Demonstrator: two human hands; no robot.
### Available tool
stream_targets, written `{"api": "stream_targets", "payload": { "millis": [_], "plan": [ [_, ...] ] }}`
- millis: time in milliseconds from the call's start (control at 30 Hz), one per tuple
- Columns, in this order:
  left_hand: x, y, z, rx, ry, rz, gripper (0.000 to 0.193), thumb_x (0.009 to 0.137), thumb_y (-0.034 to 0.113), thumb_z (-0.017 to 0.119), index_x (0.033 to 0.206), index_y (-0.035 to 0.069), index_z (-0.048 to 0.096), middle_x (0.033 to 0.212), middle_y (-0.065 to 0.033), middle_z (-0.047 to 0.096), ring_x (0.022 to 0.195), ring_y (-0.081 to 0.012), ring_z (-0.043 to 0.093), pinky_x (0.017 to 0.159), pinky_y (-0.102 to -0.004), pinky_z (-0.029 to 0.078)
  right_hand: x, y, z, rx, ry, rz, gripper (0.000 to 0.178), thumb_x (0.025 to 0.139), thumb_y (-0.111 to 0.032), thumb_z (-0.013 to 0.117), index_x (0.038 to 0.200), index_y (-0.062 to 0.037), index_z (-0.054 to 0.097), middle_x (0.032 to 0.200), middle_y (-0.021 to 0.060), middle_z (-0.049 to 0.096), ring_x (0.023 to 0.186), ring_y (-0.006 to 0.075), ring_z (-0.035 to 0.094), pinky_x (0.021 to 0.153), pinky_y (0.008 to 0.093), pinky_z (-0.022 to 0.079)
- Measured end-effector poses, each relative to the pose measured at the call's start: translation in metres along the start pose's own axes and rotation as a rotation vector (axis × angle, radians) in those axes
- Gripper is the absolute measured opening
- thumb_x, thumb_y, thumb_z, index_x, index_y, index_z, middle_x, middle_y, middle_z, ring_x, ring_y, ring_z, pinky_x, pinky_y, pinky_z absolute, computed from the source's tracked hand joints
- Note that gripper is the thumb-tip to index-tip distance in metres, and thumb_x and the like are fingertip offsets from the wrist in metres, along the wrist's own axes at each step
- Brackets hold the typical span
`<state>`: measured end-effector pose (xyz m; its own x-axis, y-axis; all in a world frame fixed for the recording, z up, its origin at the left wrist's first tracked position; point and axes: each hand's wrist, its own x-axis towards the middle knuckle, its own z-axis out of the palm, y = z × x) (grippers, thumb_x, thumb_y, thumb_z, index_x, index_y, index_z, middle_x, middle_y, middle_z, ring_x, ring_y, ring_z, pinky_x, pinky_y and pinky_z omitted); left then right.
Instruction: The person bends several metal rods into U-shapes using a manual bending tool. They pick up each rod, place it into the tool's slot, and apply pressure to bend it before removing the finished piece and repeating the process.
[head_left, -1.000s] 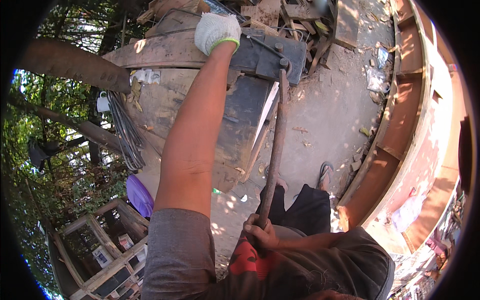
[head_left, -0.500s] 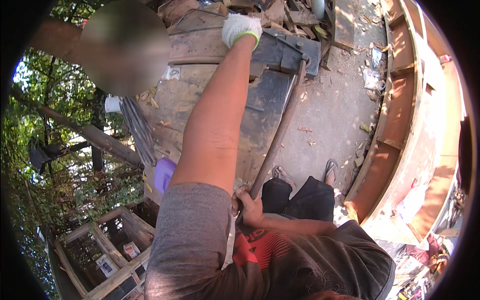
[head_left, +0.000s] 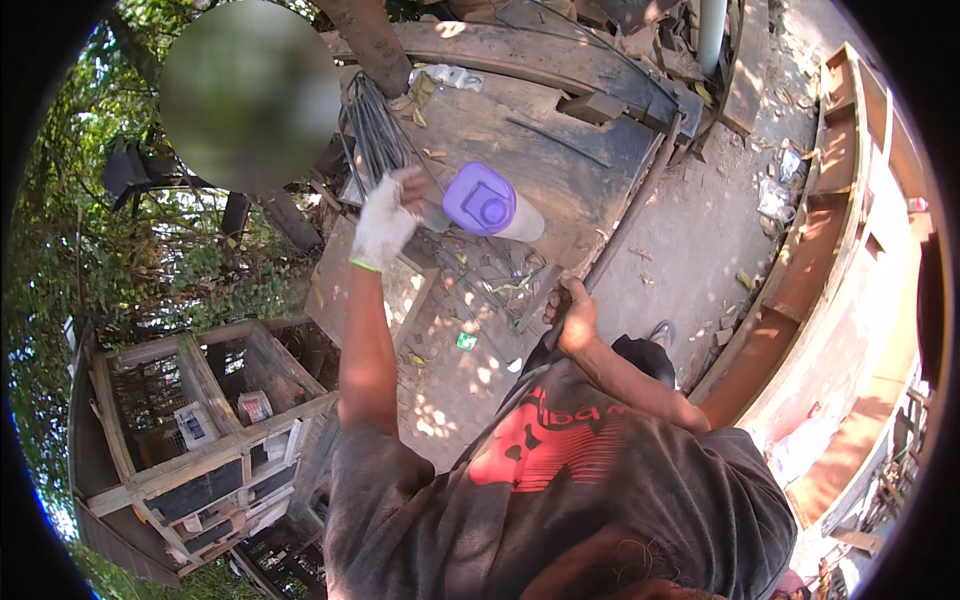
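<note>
Left hand [head_left: 388, 217] is by rods [head_left: 374, 130] at the table's [head_left: 485, 128] left edge; its fingers are parted. Right hand [head_left: 574, 316] grips a bar [head_left: 637, 203].

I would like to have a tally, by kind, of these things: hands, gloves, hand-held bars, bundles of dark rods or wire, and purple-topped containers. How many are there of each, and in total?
Hands: 2 (left hand, right hand)
White glove: 1
Hand-held bar: 1
Bundle of dark rods or wire: 1
Purple-topped container: 1
Total: 6
</note>
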<state>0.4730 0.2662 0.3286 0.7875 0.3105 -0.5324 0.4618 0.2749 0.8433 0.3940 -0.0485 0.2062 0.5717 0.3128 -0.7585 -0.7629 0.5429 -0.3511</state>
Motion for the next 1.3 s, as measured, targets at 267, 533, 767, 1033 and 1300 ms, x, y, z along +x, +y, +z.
{"api": "stream_targets", "payload": {
  "millis": [267,533,767,1033,1300],
  "plan": [
    [-0.04,-0.112,0.107,0.573,0.067,0.432,0.088,0.062,0.013,0.091,0.134,0.001,0.043,0.13,-0.0149,0.053,0.121,-0.0248,0.052,0.103,-0.0447,0.044,0.005,-0.003,0.0,-0.02,0.093,0.031,0.024,0.086,-0.034,0.057,0.081,-0.0109,0.054,0.062,0.0034,0.051,0.051,0.0191,0.048,0.05,0.0345,0.039],
    [0.008,-0.097,0.099,0.472,0.033,0.575,0.07,0.066,0.002,0.086,0.126,-0.003,0.049,0.121,-0.0135,0.057,0.11,-0.0236,0.057,0.095,-0.0389,0.05,0.006,0.005,0.008,0.02,0.012,-0.027,0.02,0.09,-0.027,0.057,0.081,-0.0087,0.055,0.061,0.0042,0.051,0.049,0.0177,0.05,0.045,0.0336,0.043],
    [0.09,-0.014,0.111,0.589,0.227,0.768,0.077,0.069,0.0,0.083,0.133,-0.002,0.041,0.129,-0.0164,0.052,0.113,-0.0274,0.055,0.098,-0.0414,0.048,0.013,0.005,0.038,0.14,0.073,-0.113,0.024,0.089,-0.024,0.059,0.08,-0.0019,0.058,0.058,0.0053,0.051,0.045,0.0155,0.048,0.041,0.03,0.04],
    [0.162,0.036,0.11,0.489,0.111,0.719,0.081,0.071,-0.006,0.079,0.138,0.0,0.036,0.136,-0.0174,0.047,0.121,-0.029,0.05,0.105,-0.0429,0.043,0.04,0.008,0.082,0.215,0.1,-0.134,0.025,0.091,-0.026,0.061,0.077,-0.006,0.056,0.057,0.0038,0.051,0.043,0.0144,0.046,0.04,0.0296,0.039],
    [0.206,0.031,0.061,0.402,-0.077,0.602,0.081,0.075,0.001,0.078,0.143,0.002,0.032,0.139,-0.0159,0.044,0.125,-0.0278,0.047,0.107,-0.0408,0.04,0.067,0.014,0.127,0.273,0.183,-0.216,0.028,0.093,-0.025,0.059,0.073,-0.0065,0.054,0.055,0.0022,0.048,0.042,0.013,0.045,0.039,0.0289,0.037]
  ]
}}
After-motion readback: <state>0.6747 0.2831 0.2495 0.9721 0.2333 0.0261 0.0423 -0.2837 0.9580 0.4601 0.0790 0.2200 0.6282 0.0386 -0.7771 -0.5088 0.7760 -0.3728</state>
